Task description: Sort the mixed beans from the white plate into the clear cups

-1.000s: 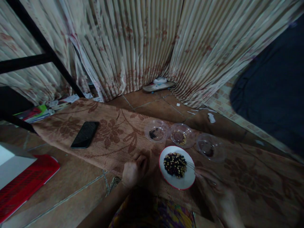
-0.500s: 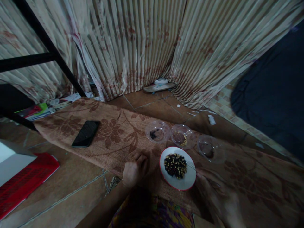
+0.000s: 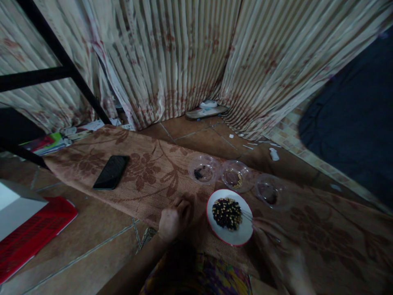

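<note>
A white plate with a red rim lies on a brown floral mat, and a heap of dark and pale beads rests on it. My left hand sits curled in a loose fist on the mat, just left of the plate. My right hand is smeared by motion at the plate's right edge and pinches thin metal tweezers whose tips reach toward the beads. Three clear plastic bowls stand behind the plate: one with dark bits, one with pale bits, one with a few dark bits.
A black phone lies on the mat at the left. A red folder under a white sheet is on the tiled floor at the far left. Curtains hang behind, a black metal frame stands left, dark cloth right.
My right hand has shifted slightly at the plate's right edge with the tweezers. My left hand has stayed put; the view has drifted a little.
</note>
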Action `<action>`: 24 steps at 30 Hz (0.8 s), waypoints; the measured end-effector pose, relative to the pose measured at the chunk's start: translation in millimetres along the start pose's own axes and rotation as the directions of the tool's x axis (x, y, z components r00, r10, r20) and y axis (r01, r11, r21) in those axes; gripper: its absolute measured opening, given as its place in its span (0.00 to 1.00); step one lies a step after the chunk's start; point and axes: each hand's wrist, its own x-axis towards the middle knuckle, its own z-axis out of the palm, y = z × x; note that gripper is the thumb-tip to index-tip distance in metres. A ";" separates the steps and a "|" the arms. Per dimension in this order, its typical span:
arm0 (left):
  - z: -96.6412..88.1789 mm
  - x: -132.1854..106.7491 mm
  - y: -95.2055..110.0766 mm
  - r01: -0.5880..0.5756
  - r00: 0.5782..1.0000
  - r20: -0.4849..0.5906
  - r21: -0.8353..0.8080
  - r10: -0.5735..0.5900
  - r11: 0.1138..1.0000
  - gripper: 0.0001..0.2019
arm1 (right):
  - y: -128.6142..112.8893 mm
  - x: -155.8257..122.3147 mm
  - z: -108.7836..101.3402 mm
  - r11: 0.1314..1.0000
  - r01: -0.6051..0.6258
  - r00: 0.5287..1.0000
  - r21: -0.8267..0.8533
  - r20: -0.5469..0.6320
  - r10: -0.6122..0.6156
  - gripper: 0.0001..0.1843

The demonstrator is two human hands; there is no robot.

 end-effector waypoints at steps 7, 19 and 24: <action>-2.6 0.4 1.8 -0.003 1.000 -0.003 0.004 0.003 1.000 0.12 | 13.3 -5.1 4.8 0.999 -0.039 0.998 0.013 -0.038 0.039 0.14; 0.8 -0.7 -0.2 0.027 0.999 0.022 -0.015 -0.027 1.000 0.12 | -22.5 19.4 8.8 0.983 -0.074 0.969 0.170 -0.220 0.112 0.12; 2.1 -1.2 -1.3 0.025 1.000 0.010 -0.006 -0.024 1.000 0.11 | -52.8 70.0 47.9 0.941 0.014 0.972 0.338 -0.226 0.067 0.11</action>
